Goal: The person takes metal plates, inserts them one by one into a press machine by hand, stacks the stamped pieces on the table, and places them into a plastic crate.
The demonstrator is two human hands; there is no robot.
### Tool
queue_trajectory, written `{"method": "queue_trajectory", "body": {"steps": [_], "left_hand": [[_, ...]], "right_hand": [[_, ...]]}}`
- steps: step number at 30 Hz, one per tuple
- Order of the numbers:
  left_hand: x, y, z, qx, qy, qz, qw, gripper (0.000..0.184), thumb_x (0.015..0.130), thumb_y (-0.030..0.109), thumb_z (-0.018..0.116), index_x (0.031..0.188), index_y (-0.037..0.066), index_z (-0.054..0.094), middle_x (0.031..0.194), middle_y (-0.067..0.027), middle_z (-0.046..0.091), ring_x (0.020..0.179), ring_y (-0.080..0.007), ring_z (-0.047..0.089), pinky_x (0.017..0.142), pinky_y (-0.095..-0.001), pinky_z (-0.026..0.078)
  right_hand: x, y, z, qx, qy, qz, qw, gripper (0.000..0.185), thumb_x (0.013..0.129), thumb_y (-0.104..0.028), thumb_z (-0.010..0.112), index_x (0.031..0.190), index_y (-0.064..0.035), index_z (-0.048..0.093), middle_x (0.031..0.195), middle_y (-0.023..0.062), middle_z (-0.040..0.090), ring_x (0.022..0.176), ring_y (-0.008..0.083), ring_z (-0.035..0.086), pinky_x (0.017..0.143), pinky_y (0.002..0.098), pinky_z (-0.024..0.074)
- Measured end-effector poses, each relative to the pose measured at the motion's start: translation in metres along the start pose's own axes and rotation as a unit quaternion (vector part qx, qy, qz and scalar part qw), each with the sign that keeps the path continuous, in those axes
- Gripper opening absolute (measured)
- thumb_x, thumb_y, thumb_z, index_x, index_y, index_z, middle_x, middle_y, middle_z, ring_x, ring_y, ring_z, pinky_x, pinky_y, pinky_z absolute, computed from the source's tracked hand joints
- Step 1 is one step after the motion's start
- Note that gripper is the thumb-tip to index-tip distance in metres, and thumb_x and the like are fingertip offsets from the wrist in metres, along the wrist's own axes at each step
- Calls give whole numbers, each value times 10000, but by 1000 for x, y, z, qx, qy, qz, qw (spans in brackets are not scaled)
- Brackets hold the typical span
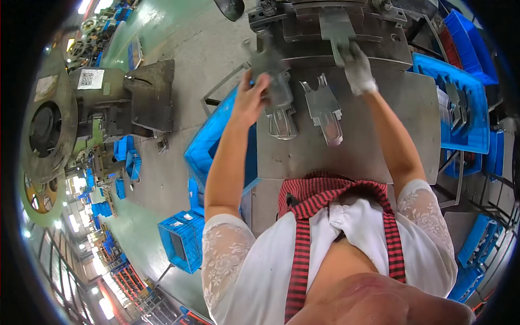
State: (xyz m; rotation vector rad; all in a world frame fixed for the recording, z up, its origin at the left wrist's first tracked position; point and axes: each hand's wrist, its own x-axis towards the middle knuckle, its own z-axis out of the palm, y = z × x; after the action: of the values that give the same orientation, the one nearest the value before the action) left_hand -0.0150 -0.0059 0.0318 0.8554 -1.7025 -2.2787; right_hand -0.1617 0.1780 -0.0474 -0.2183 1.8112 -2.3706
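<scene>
My left hand (252,98), bare, is closed on the edge of a flat sheet-metal part (277,86), smeared by motion, at the left of the steel table. Below that part lies another sheet-metal piece (283,123) with a rounded looped end. A similar forked metal piece (323,108) rests on the table between my hands. My right hand (357,70), in a pale glove, grips the narrow end of a metal plate (337,27) whose wide end lies over the machine's die. The fingertips of this hand are partly blurred.
The dark machine bed (303,33) borders the steel table (390,124) at the far side. A blue crate (216,141) stands left of the table. Another blue crate (466,143) with metal parts sits at the right. A heavy machine (97,103) stands farther left.
</scene>
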Motion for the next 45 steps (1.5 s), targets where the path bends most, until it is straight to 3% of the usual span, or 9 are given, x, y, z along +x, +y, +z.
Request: {"method": "queue_trajectory", "body": {"steps": [5,7,9,16,19,23,33,35,45], "left_hand": [[51,-30,79,-18,-150,51,987,230,747,165,610,907,38,506,736,-10,539,628,-104,529,507,-237,439],[70,-33,111,-14,-147,45,988,195,741,155,612,851,26,515,694,-19,541,575,-99,517,478,-231,425],[89,-29,126,-10,-128,30,991,169,733,144,617,811,24,529,688,-27,549,586,-107,523,480,-237,426],[141,-27,146,99,14,120,988,177,669,164,666,709,15,577,704,-58,579,613,-168,553,540,-287,438],[155,-28,127,248,18,140,959,305,684,307,645,703,8,589,690,-90,582,640,-197,565,606,-335,438],[101,-49,62,557,37,281,781,425,715,457,557,748,38,614,670,-128,584,663,-265,569,637,-392,438],[81,-96,28,604,-250,249,715,334,746,406,539,738,82,617,1026,-142,488,1000,-297,425,883,-423,274],[95,-84,40,574,-269,272,724,300,753,369,549,733,75,609,1024,-143,484,1005,-287,423,894,-414,252],[101,-95,10,570,-162,299,748,358,729,330,592,897,15,585,1075,-154,487,1017,-268,445,858,-326,355]], "right_hand": [[-132,42,-54,110,-169,142,969,246,833,-127,438,1050,-30,503,900,35,565,781,121,531,668,267,432],[-140,19,-51,-65,-182,153,969,251,818,-175,462,1012,-26,521,871,92,574,738,183,549,641,309,442],[-117,-35,-51,-607,-254,41,752,286,808,-246,498,982,-22,526,839,192,576,743,275,567,664,361,448],[25,-37,14,-112,-9,80,991,255,802,-206,432,916,-6,542,895,169,568,909,345,497,762,366,393],[59,7,12,-551,-39,-259,792,195,769,-137,424,851,-31,566,888,153,574,897,317,516,770,367,408],[61,1,9,-621,-71,-283,728,203,724,-88,401,801,-58,587,856,134,585,857,269,547,757,347,431],[55,-17,5,-687,-116,-301,651,263,729,-97,406,938,-41,556,938,142,574,891,242,545,809,302,409],[44,-12,5,-280,-25,-109,953,280,805,-165,449,1016,6,515,973,160,564,902,270,532,771,288,407],[-39,-3,-35,-23,-59,42,997,247,820,-68,470,1054,2,506,932,41,560,832,85,490,739,199,395]]}}
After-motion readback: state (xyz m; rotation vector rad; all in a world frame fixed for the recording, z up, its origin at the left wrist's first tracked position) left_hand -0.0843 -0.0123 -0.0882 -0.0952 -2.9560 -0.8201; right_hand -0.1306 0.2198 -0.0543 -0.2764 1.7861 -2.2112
